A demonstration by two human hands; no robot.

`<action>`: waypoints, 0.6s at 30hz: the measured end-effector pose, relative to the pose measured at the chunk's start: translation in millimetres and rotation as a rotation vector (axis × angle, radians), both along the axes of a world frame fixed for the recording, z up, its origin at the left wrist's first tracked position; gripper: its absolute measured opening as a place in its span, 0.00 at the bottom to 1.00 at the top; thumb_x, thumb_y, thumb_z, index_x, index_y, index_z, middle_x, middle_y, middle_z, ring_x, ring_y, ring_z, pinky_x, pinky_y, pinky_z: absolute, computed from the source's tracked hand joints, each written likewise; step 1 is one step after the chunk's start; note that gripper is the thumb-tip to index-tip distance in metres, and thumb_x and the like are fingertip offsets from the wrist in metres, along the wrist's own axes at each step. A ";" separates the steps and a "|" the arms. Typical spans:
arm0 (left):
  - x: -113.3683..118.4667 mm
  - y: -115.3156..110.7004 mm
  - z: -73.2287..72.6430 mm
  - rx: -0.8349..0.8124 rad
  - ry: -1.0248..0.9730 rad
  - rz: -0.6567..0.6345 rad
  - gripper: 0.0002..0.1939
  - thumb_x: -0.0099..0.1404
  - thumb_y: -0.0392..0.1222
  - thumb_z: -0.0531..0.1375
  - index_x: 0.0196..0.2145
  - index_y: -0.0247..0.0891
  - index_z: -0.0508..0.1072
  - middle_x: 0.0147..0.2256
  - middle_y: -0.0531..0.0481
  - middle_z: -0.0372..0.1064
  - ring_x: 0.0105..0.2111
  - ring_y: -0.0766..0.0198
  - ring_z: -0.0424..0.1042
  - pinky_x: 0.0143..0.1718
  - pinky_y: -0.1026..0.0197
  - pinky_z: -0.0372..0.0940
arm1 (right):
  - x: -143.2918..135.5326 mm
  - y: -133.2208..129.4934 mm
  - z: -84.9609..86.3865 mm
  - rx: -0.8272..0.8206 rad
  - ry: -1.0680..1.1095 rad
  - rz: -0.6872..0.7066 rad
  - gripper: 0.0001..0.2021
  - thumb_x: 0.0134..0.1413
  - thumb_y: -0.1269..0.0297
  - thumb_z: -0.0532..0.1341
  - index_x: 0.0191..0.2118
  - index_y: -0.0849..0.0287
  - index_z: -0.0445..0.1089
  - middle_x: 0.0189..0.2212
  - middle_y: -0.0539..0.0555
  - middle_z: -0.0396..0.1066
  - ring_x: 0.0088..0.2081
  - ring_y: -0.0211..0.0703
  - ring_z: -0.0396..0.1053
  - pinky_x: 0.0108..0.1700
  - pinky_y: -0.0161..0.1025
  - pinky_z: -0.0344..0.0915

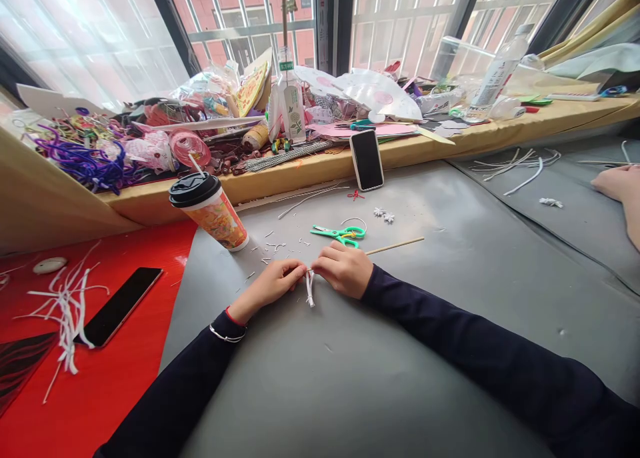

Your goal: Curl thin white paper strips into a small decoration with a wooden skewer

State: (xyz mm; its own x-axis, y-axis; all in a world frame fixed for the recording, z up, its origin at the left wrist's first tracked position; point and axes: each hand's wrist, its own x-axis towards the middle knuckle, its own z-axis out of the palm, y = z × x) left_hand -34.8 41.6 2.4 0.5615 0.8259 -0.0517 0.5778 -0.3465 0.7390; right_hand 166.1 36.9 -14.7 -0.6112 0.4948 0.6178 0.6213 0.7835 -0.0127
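Over the grey table, my left hand (276,283) pinches a bundle of white strips (310,291) that hangs below the fingertips. Beside it, my right hand (345,269) is closed round a thin wooden stick (397,246), whose long end points out to the right. The stick's other end meets the strips between my two hands, and the fingers partly hide that spot. Just beyond my right hand lie green-handled scissors (343,233) with their blades pointing left. Small white offcuts (276,247) are scattered past my left hand.
A paper cup (215,215) with a black lid stands left of the offcuts. A phone (367,159) leans against the cluttered sill (300,168). Another phone (123,305) and white strips (70,305) lie on the red surface. Another person's hand (620,181) is at right.
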 end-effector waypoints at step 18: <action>0.3 -1.6 1.9 0.037 0.014 0.001 0.17 0.64 0.49 0.47 0.28 0.36 0.66 0.20 0.55 0.60 0.22 0.68 0.58 0.25 0.66 0.54 | 0.6 0.1 -0.3 -0.010 0.010 0.006 0.09 0.59 0.64 0.53 0.34 0.57 0.70 0.29 0.52 0.67 0.34 0.39 0.57 0.35 0.34 0.56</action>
